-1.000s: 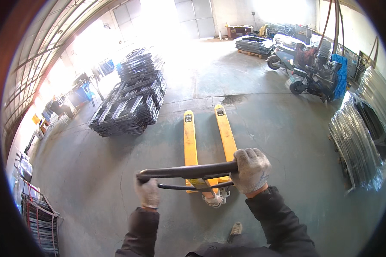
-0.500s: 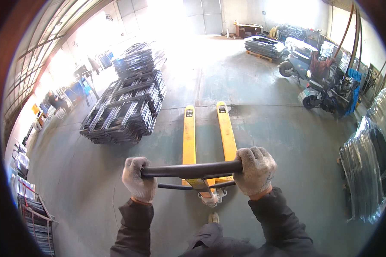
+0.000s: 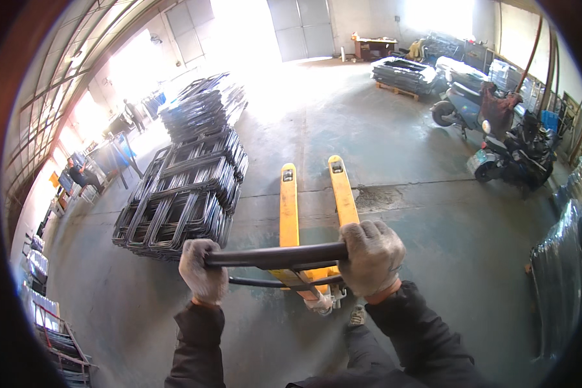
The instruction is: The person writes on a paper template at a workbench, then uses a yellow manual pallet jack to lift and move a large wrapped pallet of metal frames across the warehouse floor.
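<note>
Both my hands wear pale, soiled work gloves and grip the black handle bar of a yellow pallet truck. My left hand is wrapped round the bar's left end, my right hand round its right end. Beyond the bar, the truck's two yellow forks point away from me, low over the floor, with nothing on them. Between my arms the tiller base and a small metal fitting show. One of my shoes is visible just behind the truck.
Left of the forks stand stacks of dark metal frames. Scooters are parked at the right, near plastic-wrapped goods. A loaded wooden pallet lies farther back. People are at the far left. A rack stands lower left.
The truck and I have moved forward across the floor; the frame stacks and scooters appear nearer. My hands keep their hold and have shifted slightly left in view. A different foot placement shows.
</note>
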The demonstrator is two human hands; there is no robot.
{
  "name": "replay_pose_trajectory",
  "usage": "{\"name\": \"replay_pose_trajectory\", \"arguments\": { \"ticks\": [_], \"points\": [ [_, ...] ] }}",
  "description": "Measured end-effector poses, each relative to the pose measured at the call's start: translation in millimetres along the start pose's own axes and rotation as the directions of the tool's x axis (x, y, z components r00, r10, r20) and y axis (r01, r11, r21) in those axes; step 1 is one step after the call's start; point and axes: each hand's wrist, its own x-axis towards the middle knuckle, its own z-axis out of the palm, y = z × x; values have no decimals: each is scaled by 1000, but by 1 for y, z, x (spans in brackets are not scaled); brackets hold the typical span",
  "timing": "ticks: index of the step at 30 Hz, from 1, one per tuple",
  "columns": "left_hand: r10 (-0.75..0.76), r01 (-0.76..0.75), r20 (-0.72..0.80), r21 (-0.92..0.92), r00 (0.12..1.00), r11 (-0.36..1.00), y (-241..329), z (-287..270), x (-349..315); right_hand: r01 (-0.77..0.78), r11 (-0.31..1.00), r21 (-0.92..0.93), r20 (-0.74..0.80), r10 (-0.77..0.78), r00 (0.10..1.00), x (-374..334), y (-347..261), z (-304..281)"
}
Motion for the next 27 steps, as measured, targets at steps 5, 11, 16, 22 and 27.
{"name": "replay_pose_trajectory", "arguments": {
  "ticks": [5,11,16,22,27],
  "points": [
    [0,2,26,-74,1000,997,-76,113,102,-62,995,84,-25,64,998,78,56,90],
    [-71,69,27,66,997,995,-120,247,198,-53,994,100,14,52,999,183,184,206],
    [-81,83,-24,66,996,994,-183,356,281,-9,989,150,47,2,999,276,277,318],
    [17,-13,24,-148,1000,989,-330,497,424,-27,995,96,43,23,999,350,315,440],
    [33,-5,114,-235,993,972,-406,641,535,-86,996,14,46,85,995,429,380,527]
  ]
}}
